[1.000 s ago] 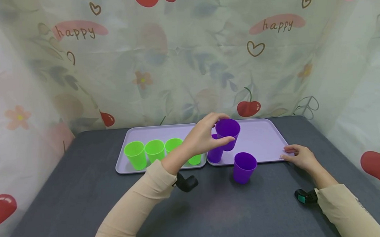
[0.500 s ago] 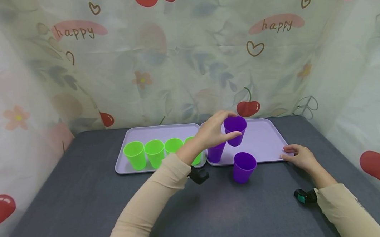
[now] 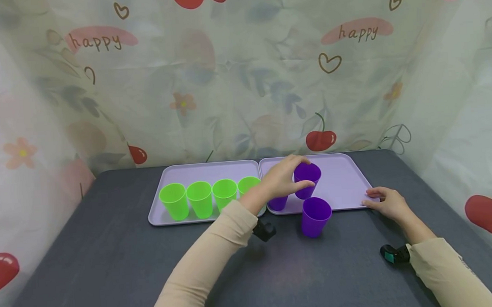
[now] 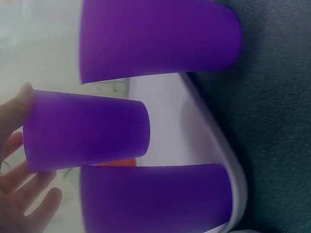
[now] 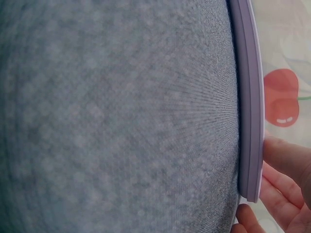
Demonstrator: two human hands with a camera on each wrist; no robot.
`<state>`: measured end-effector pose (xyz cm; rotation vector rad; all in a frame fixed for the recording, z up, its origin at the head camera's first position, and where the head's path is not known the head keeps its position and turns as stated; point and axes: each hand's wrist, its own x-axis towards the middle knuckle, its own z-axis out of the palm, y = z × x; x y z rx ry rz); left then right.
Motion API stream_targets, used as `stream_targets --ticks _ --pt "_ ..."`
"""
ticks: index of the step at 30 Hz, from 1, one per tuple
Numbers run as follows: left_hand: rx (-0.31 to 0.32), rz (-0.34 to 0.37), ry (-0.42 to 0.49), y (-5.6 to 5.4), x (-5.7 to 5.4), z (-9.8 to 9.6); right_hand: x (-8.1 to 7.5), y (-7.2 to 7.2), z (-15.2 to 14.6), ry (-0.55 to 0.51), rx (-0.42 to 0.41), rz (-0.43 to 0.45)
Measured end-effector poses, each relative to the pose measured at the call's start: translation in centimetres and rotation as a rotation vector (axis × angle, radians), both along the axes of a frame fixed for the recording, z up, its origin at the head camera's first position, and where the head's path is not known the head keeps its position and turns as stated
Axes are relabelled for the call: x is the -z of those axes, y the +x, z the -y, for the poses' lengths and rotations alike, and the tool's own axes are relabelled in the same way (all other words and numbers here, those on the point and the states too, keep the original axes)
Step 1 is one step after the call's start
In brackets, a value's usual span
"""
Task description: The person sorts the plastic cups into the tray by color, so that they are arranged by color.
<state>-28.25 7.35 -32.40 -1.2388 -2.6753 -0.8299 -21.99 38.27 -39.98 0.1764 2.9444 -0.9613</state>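
My left hand [image 3: 286, 177] pinches the rim of a purple cup [image 3: 307, 180], thumb on the near side and fingers behind. That cup [image 4: 87, 131] hangs upright over the right lilac tray [image 3: 343, 185]. A second purple cup [image 3: 277, 204] stands at the tray's left end, partly hidden by the left hand. In front of the tray, a third purple cup [image 3: 315, 217] rests on the dark table. My right hand [image 3: 388, 204] grips the tray's near right corner; in the right wrist view its thumb lies against the tray's edge [image 5: 251, 107].
To the left, another lilac tray [image 3: 209, 169] bears a row of several green cups [image 3: 174, 201], the rightmost partly behind my left forearm. The two trays lie side by side on the dark table [image 3: 109, 253]. A patterned curtain [image 3: 234, 80] rises behind.
My left hand has carried its purple cup to the right, away from the one at the tray's left end, then lowered it toward the tray. The right hand keeps its place.
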Motion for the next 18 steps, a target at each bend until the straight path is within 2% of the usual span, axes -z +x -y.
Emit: stream_targets --ticks 10,18 --pt "0.01 -0.046 -0.044 -0.3 1.6 -0.5 0.0 0.1 0.0 0.002 0.008 0.001" --pt "-0.019 -0.061 -0.076 -0.4 2.4 -0.7 -0.1 0.0 0.1 0.0 0.012 0.008"
